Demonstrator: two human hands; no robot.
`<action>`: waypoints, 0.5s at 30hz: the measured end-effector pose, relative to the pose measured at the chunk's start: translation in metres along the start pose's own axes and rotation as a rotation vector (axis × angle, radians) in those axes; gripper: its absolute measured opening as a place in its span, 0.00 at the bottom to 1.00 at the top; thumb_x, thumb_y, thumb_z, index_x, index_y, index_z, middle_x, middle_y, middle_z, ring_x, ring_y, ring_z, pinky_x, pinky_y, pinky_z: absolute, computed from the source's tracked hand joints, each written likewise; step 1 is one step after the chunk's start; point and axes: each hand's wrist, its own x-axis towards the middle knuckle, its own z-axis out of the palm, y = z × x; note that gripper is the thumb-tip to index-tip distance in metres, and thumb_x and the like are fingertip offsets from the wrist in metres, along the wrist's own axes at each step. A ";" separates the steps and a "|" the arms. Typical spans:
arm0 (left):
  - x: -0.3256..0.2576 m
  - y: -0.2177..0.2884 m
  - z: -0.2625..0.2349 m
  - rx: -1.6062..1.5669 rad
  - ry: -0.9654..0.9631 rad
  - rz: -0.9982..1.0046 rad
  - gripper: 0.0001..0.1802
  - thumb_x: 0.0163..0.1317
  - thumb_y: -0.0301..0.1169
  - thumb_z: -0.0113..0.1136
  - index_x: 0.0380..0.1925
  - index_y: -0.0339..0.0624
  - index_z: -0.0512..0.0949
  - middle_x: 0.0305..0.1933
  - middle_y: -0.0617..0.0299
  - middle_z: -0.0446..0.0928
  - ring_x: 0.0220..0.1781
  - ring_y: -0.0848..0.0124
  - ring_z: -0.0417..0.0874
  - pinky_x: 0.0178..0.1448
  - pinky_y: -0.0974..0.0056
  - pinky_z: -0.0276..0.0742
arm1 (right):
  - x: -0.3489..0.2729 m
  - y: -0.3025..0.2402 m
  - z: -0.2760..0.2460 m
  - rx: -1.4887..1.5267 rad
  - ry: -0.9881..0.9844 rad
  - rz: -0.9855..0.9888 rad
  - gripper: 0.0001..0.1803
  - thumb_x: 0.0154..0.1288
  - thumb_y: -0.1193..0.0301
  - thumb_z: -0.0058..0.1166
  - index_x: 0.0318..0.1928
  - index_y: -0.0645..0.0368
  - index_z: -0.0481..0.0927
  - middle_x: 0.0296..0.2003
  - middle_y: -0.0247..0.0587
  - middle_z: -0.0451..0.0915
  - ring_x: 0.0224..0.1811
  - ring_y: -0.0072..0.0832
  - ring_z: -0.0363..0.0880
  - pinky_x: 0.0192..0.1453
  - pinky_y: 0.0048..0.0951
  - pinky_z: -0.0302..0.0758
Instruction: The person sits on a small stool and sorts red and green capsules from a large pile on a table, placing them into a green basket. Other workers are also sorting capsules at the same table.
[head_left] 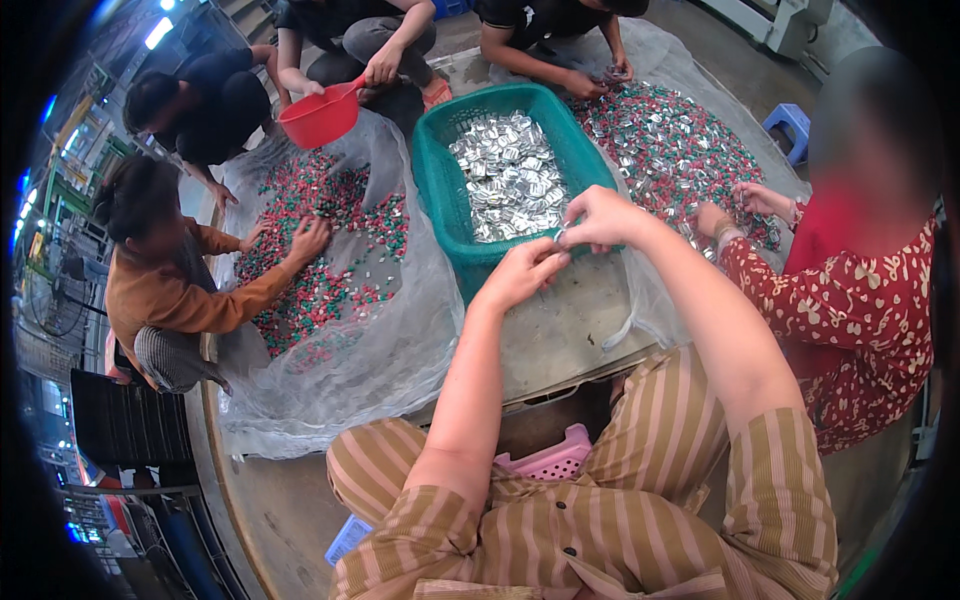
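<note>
Left hand: seen (525, 272) in front of the basket's near wall, with thumb and fingertips brought together on a small piece (558, 238).
Right hand: extended (605, 218) from the right, its fingertips pinched on the same small piece and met by those of the left.
Small piece: held between both hands at the near rim of the basket, toward its right corner; its exact shape cannot be told, being mostly covered by fingers.
Green basket: set (490, 268) just beyond the hands, with silvery pieces (510, 175) heaped inside.
Writing: a whitish mark (527, 18) is borne by a black shirt at the top; it is too small to be made out.
Left sheet: spread (425, 350) beside the basket, with red and green pieces (330, 205) scattered over it and worked through by a co-worker in an orange-brown top (190, 300).
Red scoop: held (320, 118) by another co-worker above that sheet's far side.
Right heap: made up (670, 140) of red, green and silvery pieces, reached into by a co-worker in a patterned red top (810, 300).
</note>
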 end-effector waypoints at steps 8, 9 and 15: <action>0.064 -0.066 -0.080 0.385 0.531 0.094 0.07 0.56 0.25 0.56 0.32 0.33 0.79 0.23 0.61 0.78 0.21 0.77 0.75 0.26 0.71 0.72 | 0.006 0.064 -0.041 -0.511 0.132 0.060 0.18 0.43 0.66 0.59 0.37 0.60 0.81 0.32 0.50 0.81 0.37 0.41 0.80 0.42 0.38 0.76; 0.082 -0.074 -0.097 0.343 0.549 -0.001 0.07 0.55 0.26 0.57 0.31 0.34 0.80 0.23 0.58 0.79 0.23 0.76 0.77 0.28 0.70 0.73 | 0.005 0.065 -0.043 -0.527 0.084 0.123 0.18 0.43 0.66 0.59 0.37 0.60 0.81 0.33 0.50 0.81 0.39 0.43 0.80 0.44 0.39 0.75; 0.183 -0.140 -0.172 0.519 0.594 -0.426 0.15 0.45 0.23 0.59 0.37 0.39 0.82 0.38 0.49 0.81 0.42 0.60 0.82 0.48 0.61 0.76 | 0.011 0.082 -0.051 -0.674 -0.012 0.159 0.14 0.44 0.65 0.58 0.30 0.62 0.82 0.32 0.51 0.81 0.38 0.43 0.80 0.43 0.39 0.76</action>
